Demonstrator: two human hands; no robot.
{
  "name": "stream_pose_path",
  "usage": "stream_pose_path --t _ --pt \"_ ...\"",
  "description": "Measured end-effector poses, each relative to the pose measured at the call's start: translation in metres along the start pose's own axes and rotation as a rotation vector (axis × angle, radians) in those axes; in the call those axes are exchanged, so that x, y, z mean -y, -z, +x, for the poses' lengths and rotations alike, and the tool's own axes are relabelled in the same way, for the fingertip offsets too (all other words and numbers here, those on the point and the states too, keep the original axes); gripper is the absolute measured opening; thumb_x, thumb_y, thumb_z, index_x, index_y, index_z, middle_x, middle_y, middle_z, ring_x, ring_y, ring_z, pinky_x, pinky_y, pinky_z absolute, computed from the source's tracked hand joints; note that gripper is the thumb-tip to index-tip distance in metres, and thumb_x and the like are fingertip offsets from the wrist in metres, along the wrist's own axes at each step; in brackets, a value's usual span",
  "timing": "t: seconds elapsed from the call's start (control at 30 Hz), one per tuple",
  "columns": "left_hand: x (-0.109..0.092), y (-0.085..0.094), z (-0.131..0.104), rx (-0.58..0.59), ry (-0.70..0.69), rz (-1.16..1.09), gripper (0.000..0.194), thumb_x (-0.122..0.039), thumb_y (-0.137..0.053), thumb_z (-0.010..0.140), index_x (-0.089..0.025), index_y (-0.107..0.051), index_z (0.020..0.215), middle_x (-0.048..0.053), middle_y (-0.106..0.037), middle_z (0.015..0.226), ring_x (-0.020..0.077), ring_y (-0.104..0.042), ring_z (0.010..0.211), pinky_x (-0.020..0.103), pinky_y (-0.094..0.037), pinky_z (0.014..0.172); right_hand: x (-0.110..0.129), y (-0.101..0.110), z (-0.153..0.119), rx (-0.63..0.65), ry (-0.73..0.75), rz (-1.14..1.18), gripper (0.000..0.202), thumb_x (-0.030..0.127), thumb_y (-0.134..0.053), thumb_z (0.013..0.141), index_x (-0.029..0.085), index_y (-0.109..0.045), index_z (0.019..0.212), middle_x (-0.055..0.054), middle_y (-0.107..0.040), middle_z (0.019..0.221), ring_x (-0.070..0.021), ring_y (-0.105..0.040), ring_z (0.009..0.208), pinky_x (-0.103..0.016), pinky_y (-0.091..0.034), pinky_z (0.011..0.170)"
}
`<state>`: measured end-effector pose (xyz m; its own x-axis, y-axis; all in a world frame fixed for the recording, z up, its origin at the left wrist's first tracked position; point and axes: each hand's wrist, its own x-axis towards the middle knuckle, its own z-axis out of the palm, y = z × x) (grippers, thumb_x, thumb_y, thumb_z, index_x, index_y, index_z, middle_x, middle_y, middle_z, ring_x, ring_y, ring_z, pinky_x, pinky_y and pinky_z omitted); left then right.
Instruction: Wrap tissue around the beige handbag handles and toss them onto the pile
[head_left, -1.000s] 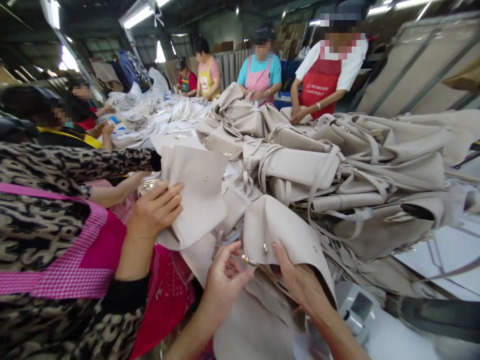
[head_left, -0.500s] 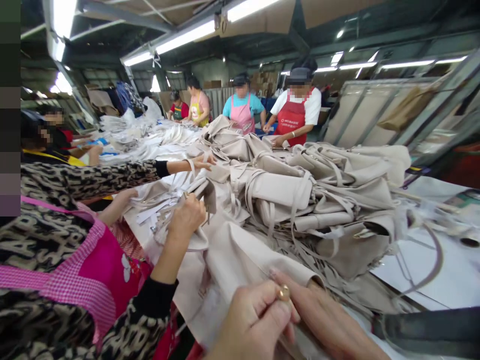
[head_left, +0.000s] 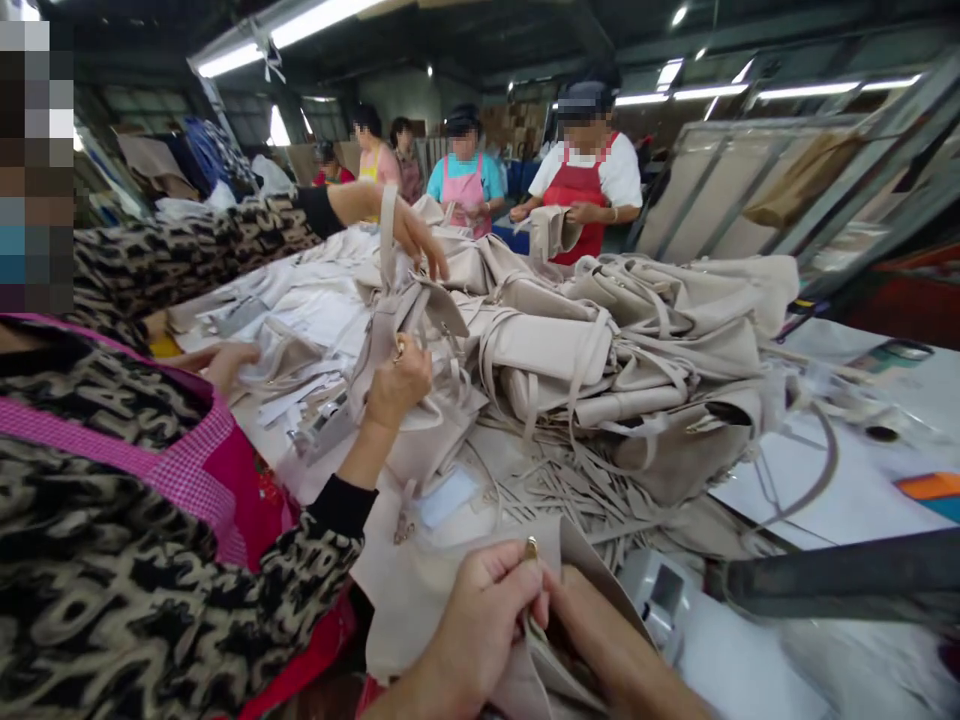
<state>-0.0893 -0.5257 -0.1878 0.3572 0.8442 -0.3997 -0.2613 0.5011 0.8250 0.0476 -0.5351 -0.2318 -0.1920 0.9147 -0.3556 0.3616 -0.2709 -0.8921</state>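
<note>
Low in the middle of the head view, my left hand (head_left: 491, 610) pinches a small gold metal fitting (head_left: 531, 548) on a beige bag piece (head_left: 420, 585). Beside it my right hand (head_left: 600, 620) touches the same piece; its fingertips are mostly hidden behind the left hand and the material. The piece lies spread below and around both hands, with its edge rising behind them. A big pile of beige bags (head_left: 555, 350) with loose straps lies beyond.
At left, a person in a patterned top (head_left: 247, 600) holds up a beige bag (head_left: 390, 330). Several people stand across the pile. A dark bar (head_left: 847, 575) juts in from the right, near a grey device (head_left: 664, 590). Thin straps (head_left: 562, 490) lie tangled ahead.
My hands have moved slightly left with the fitting, and the bag piece has shifted down towards me. The neighbour has lifted a bag by its strap. The view has turned somewhat.
</note>
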Motion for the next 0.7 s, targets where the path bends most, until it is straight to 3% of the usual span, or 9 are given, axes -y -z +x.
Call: stream_pose_path --t 0.13,0.2,0.27,0.37,0.43,0.53,0.7 --pt "-0.009 0.002 -0.003 -0.050 -0.114 0.257 0.027 -0.037 -0.055 0.080 -0.016 -0.060 0.064 -0.003 -0.048 0.057 0.0114 -0.041 0.057 0.025 -0.031 0.057 0.021 0.032 -0.017 -0.239 0.164 -0.386 0.047 0.051 -0.046 0.091 0.022 -0.060 0.057 -0.001 -0.060 0.053 -0.0155 -0.055 0.050 -0.024 -0.041 0.049" --pt "-0.012 0.003 -0.003 -0.063 -0.135 0.335 0.025 -0.035 -0.051 0.083 -0.016 -0.062 0.070 -0.004 -0.047 0.057 0.0121 -0.041 0.057 0.025 -0.030 0.058 0.030 0.044 -0.022 -0.359 0.255 -0.372 0.036 0.045 -0.052 0.091 0.023 -0.067 0.066 0.001 -0.065 0.056 -0.0151 -0.059 0.050 -0.023 -0.045 0.048" --pt "-0.012 0.004 -0.003 -0.045 -0.129 0.390 0.024 -0.033 -0.049 0.084 -0.017 -0.060 0.069 -0.005 -0.043 0.055 0.0121 -0.038 0.056 0.026 -0.029 0.056 0.035 0.048 -0.022 -0.440 0.415 -0.298 0.023 0.038 -0.058 0.090 0.024 -0.074 0.082 -0.001 -0.075 0.072 -0.0166 -0.069 0.062 -0.021 -0.053 0.056" --pt "-0.011 0.003 -0.003 -0.028 -0.160 0.511 0.026 -0.031 -0.045 0.087 -0.019 -0.053 0.066 -0.005 -0.041 0.057 0.0123 -0.038 0.057 0.026 -0.028 0.055 0.036 0.040 -0.019 -0.391 0.611 -0.244 0.020 0.027 -0.060 0.090 0.025 -0.076 0.101 -0.003 -0.079 0.093 -0.0178 -0.075 0.083 -0.022 -0.059 0.076" --pt "-0.009 0.000 -0.004 -0.050 -0.231 0.675 0.027 -0.028 -0.042 0.089 -0.020 -0.047 0.065 -0.004 -0.042 0.060 0.0127 -0.040 0.059 0.026 -0.028 0.056 0.034 0.033 -0.018 -0.348 0.613 -0.229 0.021 0.025 -0.058 0.092 0.025 -0.076 0.104 -0.003 -0.079 0.091 -0.0163 -0.075 0.079 -0.021 -0.059 0.073" --pt "-0.004 -0.003 -0.003 -0.129 -0.399 0.983 0.025 -0.019 -0.041 0.090 -0.020 -0.042 0.065 -0.002 -0.049 0.064 0.0141 -0.045 0.063 0.028 -0.029 0.058 0.034 0.028 -0.024 -0.452 0.547 -0.262 0.019 0.028 -0.058 0.093 0.023 -0.075 0.098 -0.003 -0.079 0.087 -0.0154 -0.074 0.073 -0.019 -0.057 0.068" --pt "0.007 -0.006 0.001 -0.234 -0.717 1.330 0.025 -0.012 -0.046 0.090 -0.020 -0.047 0.067 0.000 -0.055 0.065 0.0168 -0.050 0.063 0.031 -0.030 0.058 0.040 0.022 -0.038 -0.488 0.439 -0.347 0.021 0.032 -0.056 0.094 0.024 -0.073 0.084 0.002 -0.074 0.069 -0.0124 -0.068 0.057 -0.017 -0.050 0.054"
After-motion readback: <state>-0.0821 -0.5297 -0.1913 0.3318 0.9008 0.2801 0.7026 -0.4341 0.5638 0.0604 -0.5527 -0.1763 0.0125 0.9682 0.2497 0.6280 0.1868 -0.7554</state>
